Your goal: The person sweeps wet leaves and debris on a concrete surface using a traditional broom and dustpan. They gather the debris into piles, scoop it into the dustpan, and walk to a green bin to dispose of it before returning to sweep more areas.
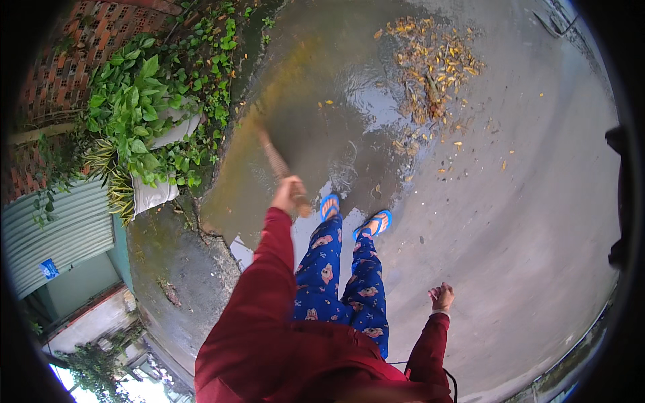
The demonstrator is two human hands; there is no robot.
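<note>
My left hand [289, 195] is closed around a brown, banded broom handle [274, 158] out in front of me. The handle slants forward and to the left over wet ground; motion blurs its far end, so the bristles cannot be made out. A short butt of it sticks out below my fist. My right hand [441, 297] hangs off to my right with its fingers curled in, and I see nothing in it. Ahead lies a heap of yellow and brown leaves [430, 74], partly at the edge of a shallow puddle [349, 87].
Leafy green plants [138, 107] and a white sack [153, 195] line the left side by a brick wall [87, 54]. A broken concrete edge [218, 245] lies left of me. My feet, in blue flip-flops [373, 225], stand at the water's edge. Grey pavement [524, 221] stretches right.
</note>
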